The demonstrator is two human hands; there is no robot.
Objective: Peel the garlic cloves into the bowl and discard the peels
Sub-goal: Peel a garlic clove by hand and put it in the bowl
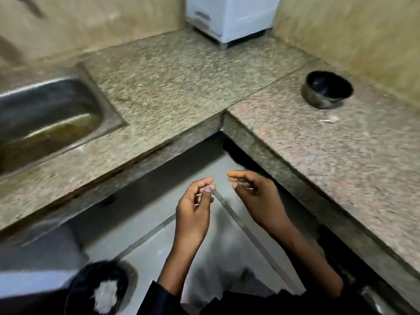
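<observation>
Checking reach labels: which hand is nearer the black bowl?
Right. The right hand is in front of the counter edge, below-left of the black bowl. The left hand sits further left, farther from it.

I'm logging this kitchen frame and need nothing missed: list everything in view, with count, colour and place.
bowl: one, black, on the right counter near the wall.
peel scrap: one, pale, on the counter just in front of the bowl.
counter: one L-shaped, speckled beige stone, across the back and the right.
sink: one, steel, set in the counter at left.
appliance: one, white, in the far corner of the counter.
bin: one, black with something white inside, on the floor at lower left.
left hand: one, over the floor, fingers curled; too blurred to tell whether it pinches anything.
right hand: one, beside the left hand, fingers loosely bent, nothing visible in it.
</observation>
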